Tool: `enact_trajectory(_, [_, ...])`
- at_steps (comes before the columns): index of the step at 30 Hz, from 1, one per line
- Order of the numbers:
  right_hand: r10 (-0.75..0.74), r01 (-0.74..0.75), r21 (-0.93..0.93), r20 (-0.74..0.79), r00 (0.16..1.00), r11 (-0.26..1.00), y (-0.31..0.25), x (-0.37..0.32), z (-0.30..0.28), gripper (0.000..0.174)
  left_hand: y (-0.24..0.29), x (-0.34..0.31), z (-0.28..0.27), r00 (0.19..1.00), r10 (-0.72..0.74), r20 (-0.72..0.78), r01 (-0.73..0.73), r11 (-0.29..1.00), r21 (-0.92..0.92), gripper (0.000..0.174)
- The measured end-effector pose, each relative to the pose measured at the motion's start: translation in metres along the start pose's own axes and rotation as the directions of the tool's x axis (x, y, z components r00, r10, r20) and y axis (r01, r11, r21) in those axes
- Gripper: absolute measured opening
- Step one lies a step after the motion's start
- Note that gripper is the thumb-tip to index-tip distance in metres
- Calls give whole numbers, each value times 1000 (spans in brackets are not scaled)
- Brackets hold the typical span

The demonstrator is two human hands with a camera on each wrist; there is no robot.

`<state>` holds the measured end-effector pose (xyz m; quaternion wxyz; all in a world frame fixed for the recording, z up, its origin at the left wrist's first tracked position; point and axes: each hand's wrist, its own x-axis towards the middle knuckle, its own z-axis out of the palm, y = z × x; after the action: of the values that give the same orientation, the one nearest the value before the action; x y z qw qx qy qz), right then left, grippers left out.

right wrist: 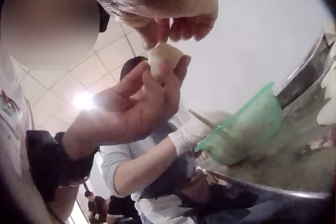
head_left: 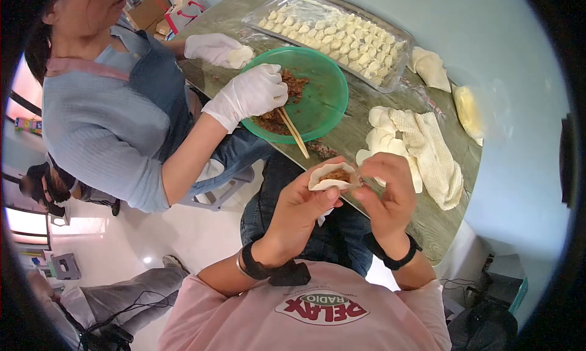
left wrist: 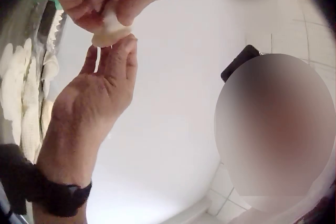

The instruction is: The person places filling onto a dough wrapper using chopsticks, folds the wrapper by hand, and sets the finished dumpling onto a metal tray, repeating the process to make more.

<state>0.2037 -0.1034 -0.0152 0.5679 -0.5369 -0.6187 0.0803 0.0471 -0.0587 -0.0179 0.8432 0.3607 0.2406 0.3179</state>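
My left hand [head_left: 292, 212] holds a round dumpling wrapper [head_left: 315, 178] cupped in its fingers, thumb at the near edge. Brown minced filling [head_left: 335, 175] lies in the middle, and the wrapper's sides curve up around it. My right hand [head_left: 390, 189] is at the wrapper's right end, thumb and fingers bent loosely apart. In the left wrist view, the right fingertips [left wrist: 129, 43] come right up to the pale dumpling [left wrist: 109, 36]. From the right wrist view, the dumpling [right wrist: 164, 58] stands in the left fingers, with right fingertips close above it.
Wrappers [head_left: 381, 145] and a cream cloth [head_left: 427, 150] lie on the table [head_left: 436, 226]. A green bowl [head_left: 332, 101] holds filling and chopsticks [head_left: 294, 133]. Behind it is a metal tray [head_left: 400, 39] of dumplings. A person's gloved hand [head_left: 253, 95] reaches into the bowl; the other holds a wrapper [head_left: 240, 56].
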Motion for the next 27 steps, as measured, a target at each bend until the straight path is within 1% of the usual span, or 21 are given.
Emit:
enact_trajectory(1, [83,-80,51,-57,995,995,-2,-2,-1,35,0,0,3,1000,21,-21,-21,1000,-20,53])
enact_trajectory(2, [83,-80,51,-59,995,995,-1,-6,-2,35,0,0,5,998,42,-42,-44,998,-39,52])
enact_trajectory(3, [293,-276,283,-16,956,918,2,-12,-3,39,-1,1,6,998,41,-41,-43,998,-38,52])
enact_trajectory(4, [476,-447,487,72,876,750,4,-17,-5,43,-4,3,7,996,74,-55,-76,996,-41,48])
enact_trajectory(5, [481,-449,487,66,874,750,5,-19,-5,43,-6,3,7,992,103,-67,-106,993,-42,45])
enact_trajectory(6, [540,-516,558,139,830,650,5,-22,-4,41,-10,5,6,994,96,-61,-98,994,-41,45])
enact_trajectory(7, [586,-575,617,218,781,537,5,-23,-3,39,-14,6,4,989,141,-43,-139,989,45,44])
enact_trajectory(8, [590,-575,617,212,779,538,5,-25,-3,39,-17,7,3,982,187,-22,-182,975,129,43])
enact_trajectory(10, [575,-546,636,191,796,545,5,-27,-3,33,-20,7,4,986,163,-27,-158,978,138,42])
enact_trajectory(11, [576,-547,637,191,795,543,7,-29,-2,33,-22,6,4,989,146,-36,-140,979,147,41])
enact_trajectory(13, [527,-476,588,98,844,654,10,-31,-1,27,-24,6,3,990,137,-41,-128,978,165,41])
enact_trajectory(15, [521,-462,576,72,850,674,11,-33,-1,26,-24,7,4,991,127,-43,-117,976,182,42])
enact_trajectory(17, [516,-449,563,47,855,694,11,-35,-2,24,-22,7,7,986,167,2,-164,963,214,42])
enact_trajectory(18, [501,-443,541,45,864,715,12,-36,-3,24,-22,7,8,986,165,1,-161,963,216,42])
enact_trajectory(20, [486,-436,519,44,873,735,11,-36,-4,23,-21,7,8,979,203,-7,-188,919,347,42])
enact_trajectory(23, [484,-442,520,60,873,731,8,-36,-5,23,-24,9,5,970,241,-25,-214,901,376,40])
enact_trajectory(26, [506,-448,514,31,862,731,8,-39,-5,22,-23,10,7,973,231,-16,-211,914,346,37])
enact_trajectory(27, [492,-434,496,15,870,752,10,-40,-5,20,-23,10,6,973,229,-15,-210,914,346,37])
